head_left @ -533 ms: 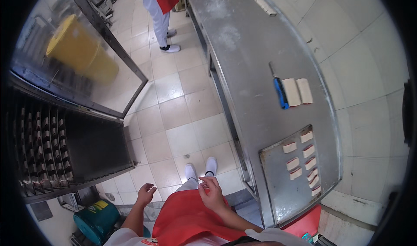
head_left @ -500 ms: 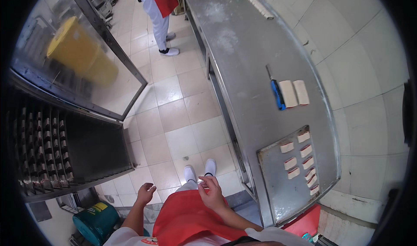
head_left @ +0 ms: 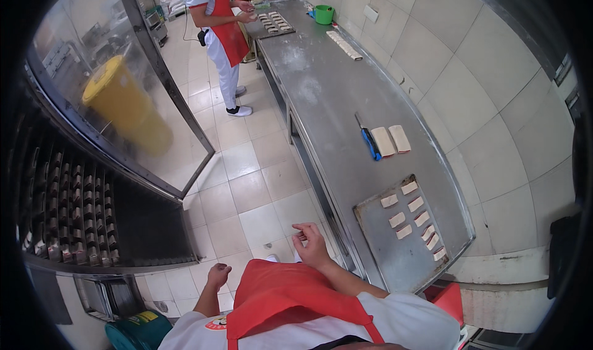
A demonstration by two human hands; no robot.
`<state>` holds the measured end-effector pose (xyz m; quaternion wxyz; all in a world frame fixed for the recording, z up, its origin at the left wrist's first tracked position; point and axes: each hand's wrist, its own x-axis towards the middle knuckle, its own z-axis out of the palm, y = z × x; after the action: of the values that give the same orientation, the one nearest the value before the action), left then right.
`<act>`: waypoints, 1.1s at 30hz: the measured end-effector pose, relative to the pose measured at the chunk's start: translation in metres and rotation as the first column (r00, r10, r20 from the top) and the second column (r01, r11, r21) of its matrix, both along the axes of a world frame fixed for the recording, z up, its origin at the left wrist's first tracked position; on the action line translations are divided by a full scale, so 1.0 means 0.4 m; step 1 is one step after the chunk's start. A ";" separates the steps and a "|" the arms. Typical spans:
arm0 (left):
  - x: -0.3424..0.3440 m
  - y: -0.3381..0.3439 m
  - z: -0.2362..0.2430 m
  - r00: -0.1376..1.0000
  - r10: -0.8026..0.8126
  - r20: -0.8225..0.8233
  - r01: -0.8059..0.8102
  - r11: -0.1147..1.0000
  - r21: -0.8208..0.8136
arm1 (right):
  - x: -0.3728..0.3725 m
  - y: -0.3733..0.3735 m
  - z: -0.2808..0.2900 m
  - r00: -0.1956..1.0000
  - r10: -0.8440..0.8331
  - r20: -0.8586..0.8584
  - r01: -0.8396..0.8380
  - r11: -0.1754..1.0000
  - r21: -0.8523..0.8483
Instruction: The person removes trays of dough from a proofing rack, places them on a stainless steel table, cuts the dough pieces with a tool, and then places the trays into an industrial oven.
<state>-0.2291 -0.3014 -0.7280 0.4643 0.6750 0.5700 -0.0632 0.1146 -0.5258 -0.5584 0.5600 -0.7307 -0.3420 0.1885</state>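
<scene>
Your right hand [head_left: 312, 245] hangs in the air just off the near long edge of the steel worktable [head_left: 327, 96], fingers loosely curled and apart, holding nothing. The thing nearest to it is the flat metal baking tray [head_left: 395, 257], which lies at the near end of the worktable, close to its near corner. On the tray sit pale rectangular dough pieces [head_left: 415, 212] in two short rows, all toward the tray's far-right side. Your left hand [head_left: 217, 274] is lowered beside your red apron [head_left: 284, 297], over the tiled floor [head_left: 247, 177], with the fingers bent inward and empty.

Farther along the worktable, near its middle, a blue-handled knife [head_left: 369, 142] lies just beside two larger folded dough slabs [head_left: 391, 140]. At the far end, another person in a red apron [head_left: 219, 22] stands at the table's edge with hands over a second tray of dough pieces [head_left: 273, 24]. A green cup [head_left: 323, 14] stands near the far wall-side corner. A yellow bin [head_left: 123, 106] shows behind the glass door [head_left: 92, 72] on your left.
</scene>
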 end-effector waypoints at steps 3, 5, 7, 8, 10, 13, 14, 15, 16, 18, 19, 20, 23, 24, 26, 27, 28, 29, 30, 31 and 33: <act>-0.066 -0.018 -0.026 0.996 0.024 -0.082 -0.021 0.999 0.038 | -0.001 0.008 0.006 0.999 0.039 0.009 -0.039 0.999 0.013; -0.078 -0.034 -0.033 0.993 0.054 -0.103 -0.052 0.998 0.027 | 0.002 0.004 0.008 0.999 0.044 0.018 -0.044 0.999 0.009; -0.088 -0.041 -0.039 0.990 0.053 -0.133 -0.052 0.999 0.010 | 0.006 0.008 0.011 0.999 0.038 0.027 -0.038 0.999 0.009; -0.093 -0.045 -0.042 0.990 0.058 -0.130 -0.058 0.998 0.005 | 0.007 0.012 0.013 0.998 0.047 0.032 -0.047 0.999 0.015; -0.095 -0.055 -0.042 0.990 0.063 -0.127 -0.064 0.998 -0.010 | 0.011 0.016 0.016 0.998 0.058 0.040 -0.059 0.998 0.023; -0.082 -0.059 -0.039 0.991 0.070 -0.115 -0.069 0.998 0.011 | 0.016 0.021 0.006 0.997 0.066 0.045 -0.068 0.997 0.026; -0.078 -0.058 -0.038 0.993 0.077 -0.091 -0.076 0.997 0.018 | 0.018 0.023 0.006 0.996 0.071 0.045 -0.073 0.997 0.026; -0.070 -0.054 -0.038 0.994 0.084 -0.067 -0.083 0.996 0.025 | 0.019 0.026 0.007 0.996 0.077 0.046 -0.078 0.997 0.026; -0.066 -0.055 -0.035 0.995 0.090 -0.043 -0.089 0.996 0.031 | 0.019 0.027 0.009 0.996 0.081 0.045 -0.082 0.996 0.024; -0.059 -0.053 -0.028 0.994 0.092 -0.050 -0.090 0.995 0.042 | 0.018 0.030 0.012 0.995 0.088 0.041 -0.089 0.996 0.028; -0.052 -0.052 -0.024 0.994 0.092 -0.052 -0.090 0.995 0.047 | 0.020 0.030 0.013 0.995 0.090 0.040 -0.092 0.995 0.029; -0.047 -0.051 -0.020 0.995 0.086 -0.053 -0.084 0.995 0.049 | 0.023 0.030 0.011 0.995 0.091 0.045 -0.093 0.995 0.031; -0.035 -0.055 -0.015 0.995 0.088 -0.054 -0.086 0.995 0.049 | 0.035 0.032 0.001 0.994 0.092 0.062 -0.095 0.995 0.038; -0.029 -0.058 -0.017 0.994 0.099 -0.052 -0.097 0.994 0.046 | 0.041 0.033 -0.001 0.994 0.089 0.070 -0.091 0.995 0.039; -0.027 -0.063 -0.024 0.993 0.103 -0.060 -0.100 0.994 0.044 | 0.050 0.034 -0.004 0.994 0.083 0.069 -0.086 0.995 0.042; -0.022 -0.066 -0.029 0.993 0.094 -0.065 -0.091 0.995 0.044 | 0.057 0.032 -0.005 0.995 0.081 0.064 -0.084 0.996 0.042; -0.023 -0.065 -0.036 0.994 0.087 -0.072 -0.083 0.995 0.047 | 0.061 0.034 -0.004 0.995 0.079 0.058 -0.082 0.996 0.045; -0.021 -0.066 -0.045 0.994 0.086 -0.072 -0.083 0.996 0.041 | 0.068 0.035 -0.002 0.995 0.077 0.062 -0.080 0.996 0.044; -0.016 -0.067 -0.056 0.994 0.087 -0.070 -0.084 0.996 0.033 | 0.076 0.036 0.002 0.995 0.076 0.068 -0.079 0.996 0.042; -0.022 -0.072 -0.066 0.993 0.096 -0.069 -0.094 0.995 0.026 | 0.078 0.040 0.003 0.994 0.084 0.073 -0.087 0.995 0.040; -0.035 -0.071 -0.089 0.995 0.065 -0.070 -0.061 0.997 0.056 | 0.081 0.056 0.001 0.992 0.099 0.076 -0.102 0.994 0.040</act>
<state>-0.2430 -0.3296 -0.7638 0.4270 0.6661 0.6089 -0.0576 0.1470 -0.5032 -0.5579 0.5527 -0.7065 -0.4029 0.1819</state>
